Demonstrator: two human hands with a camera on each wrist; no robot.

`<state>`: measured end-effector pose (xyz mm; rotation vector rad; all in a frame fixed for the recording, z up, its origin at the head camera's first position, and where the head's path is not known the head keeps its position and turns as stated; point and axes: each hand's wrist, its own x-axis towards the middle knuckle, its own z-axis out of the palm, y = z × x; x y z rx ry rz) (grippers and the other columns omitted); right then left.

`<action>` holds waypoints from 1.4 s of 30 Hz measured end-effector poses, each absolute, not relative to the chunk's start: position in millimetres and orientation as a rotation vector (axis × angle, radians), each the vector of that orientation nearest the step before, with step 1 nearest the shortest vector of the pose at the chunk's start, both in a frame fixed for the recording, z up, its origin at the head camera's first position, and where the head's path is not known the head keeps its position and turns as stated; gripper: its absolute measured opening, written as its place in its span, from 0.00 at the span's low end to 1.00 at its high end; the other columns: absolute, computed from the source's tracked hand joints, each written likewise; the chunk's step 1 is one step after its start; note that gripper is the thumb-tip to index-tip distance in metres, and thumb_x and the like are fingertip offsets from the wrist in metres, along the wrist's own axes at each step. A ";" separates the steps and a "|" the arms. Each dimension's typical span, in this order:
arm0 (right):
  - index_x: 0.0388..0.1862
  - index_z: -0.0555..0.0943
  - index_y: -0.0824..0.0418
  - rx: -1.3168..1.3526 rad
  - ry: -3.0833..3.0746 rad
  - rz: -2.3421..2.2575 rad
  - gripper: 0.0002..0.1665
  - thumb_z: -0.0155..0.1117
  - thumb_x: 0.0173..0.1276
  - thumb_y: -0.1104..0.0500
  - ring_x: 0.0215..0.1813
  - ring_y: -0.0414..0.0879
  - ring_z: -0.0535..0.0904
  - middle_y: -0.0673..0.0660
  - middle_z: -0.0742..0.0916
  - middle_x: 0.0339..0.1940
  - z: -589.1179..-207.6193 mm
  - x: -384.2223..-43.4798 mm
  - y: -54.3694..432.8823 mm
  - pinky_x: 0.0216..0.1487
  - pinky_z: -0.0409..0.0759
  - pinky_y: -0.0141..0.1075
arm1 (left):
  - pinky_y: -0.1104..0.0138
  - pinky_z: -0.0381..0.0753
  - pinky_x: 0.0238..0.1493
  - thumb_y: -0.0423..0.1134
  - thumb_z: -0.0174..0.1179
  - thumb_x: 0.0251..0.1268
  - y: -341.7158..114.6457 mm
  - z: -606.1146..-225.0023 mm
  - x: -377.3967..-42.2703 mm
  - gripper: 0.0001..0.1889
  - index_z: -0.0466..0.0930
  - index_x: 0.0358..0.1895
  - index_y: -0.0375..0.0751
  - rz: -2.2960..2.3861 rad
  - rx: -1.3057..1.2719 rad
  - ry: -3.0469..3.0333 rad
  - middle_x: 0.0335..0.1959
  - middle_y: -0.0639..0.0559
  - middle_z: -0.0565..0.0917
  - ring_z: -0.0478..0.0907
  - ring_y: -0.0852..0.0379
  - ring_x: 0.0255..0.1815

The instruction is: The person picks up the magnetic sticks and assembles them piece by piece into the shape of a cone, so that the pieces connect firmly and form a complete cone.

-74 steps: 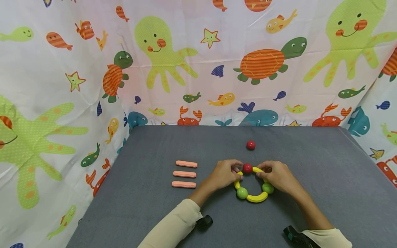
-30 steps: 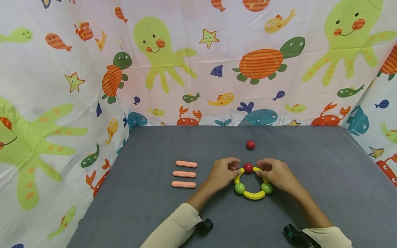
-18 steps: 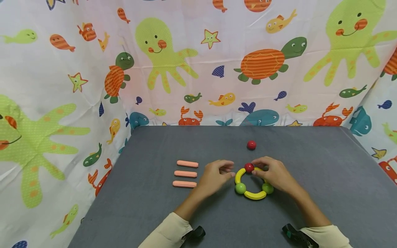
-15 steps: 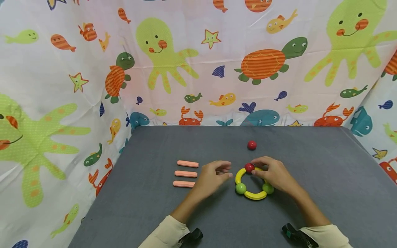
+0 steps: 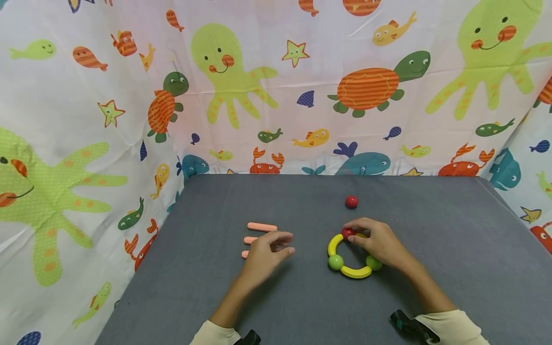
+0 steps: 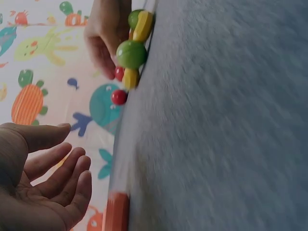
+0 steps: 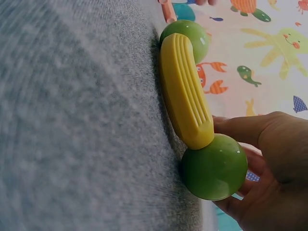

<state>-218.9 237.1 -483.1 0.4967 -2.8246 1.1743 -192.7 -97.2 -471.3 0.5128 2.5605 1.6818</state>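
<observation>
A ring of curved yellow pieces [image 5: 357,272] and balls lies on the grey table. My right hand [image 5: 379,242] is at its far side, thumb and index finger pinching the red ball [image 5: 347,233]. Green balls [image 5: 336,262] join the yellow pieces at the near corners. In the right wrist view a ridged yellow piece [image 7: 185,91] meets a green ball [image 7: 214,166] in front of the fingers. My left hand [image 5: 268,254] is over the salmon-coloured sticks [image 5: 262,226], fingers relaxed and holding nothing; it partly covers the two nearer ones.
Beyond the ring sits a single loose red ball [image 5: 351,201]. The grey table [image 5: 215,201] runs back to a curtain [image 5: 258,72] printed with sea animals, which also hangs along both sides. Dark wrist cameras [image 5: 411,327] sit at the sleeves.
My left hand has let go of the ring's left yellow piece and moved left over the salmon-coloured sticks. The right hand has shifted from the right yellow piece onto the ring's red ball.
</observation>
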 end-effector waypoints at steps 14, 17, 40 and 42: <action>0.57 0.89 0.57 0.457 -2.837 1.179 0.15 0.73 0.73 0.60 0.53 0.52 0.87 0.55 0.90 0.54 -483.2 -216.7 240.2 0.54 0.86 0.51 | 0.66 0.86 0.50 0.34 0.75 0.65 -141.4 -483.3 -181.6 0.17 0.89 0.56 0.41 1.763 0.319 2.588 0.54 0.47 0.90 0.90 0.50 0.47; 0.57 0.89 0.56 0.449 -2.844 1.182 0.14 0.73 0.74 0.59 0.53 0.52 0.86 0.54 0.90 0.53 -481.9 -215.7 242.0 0.53 0.86 0.50 | 0.67 0.85 0.50 0.37 0.75 0.66 -150.9 -484.3 -180.1 0.16 0.89 0.56 0.47 1.720 0.273 2.633 0.54 0.51 0.89 0.90 0.53 0.47; 0.57 0.89 0.59 0.395 -2.862 1.121 0.17 0.76 0.71 0.57 0.44 0.46 0.81 0.56 0.88 0.53 -480.2 -209.1 252.5 0.40 0.79 0.33 | 0.56 0.83 0.48 0.27 0.74 0.62 -168.8 -477.8 -179.3 0.17 0.89 0.55 0.38 1.233 0.250 2.801 0.49 0.47 0.89 0.83 0.53 0.46; 0.57 0.89 0.59 0.394 -2.864 1.120 0.17 0.76 0.71 0.56 0.44 0.46 0.80 0.56 0.88 0.53 -479.5 -208.1 253.8 0.40 0.78 0.33 | 0.58 0.82 0.44 0.25 0.74 0.61 -167.0 -477.3 -177.7 0.18 0.89 0.55 0.37 1.200 0.266 2.813 0.47 0.47 0.88 0.82 0.54 0.42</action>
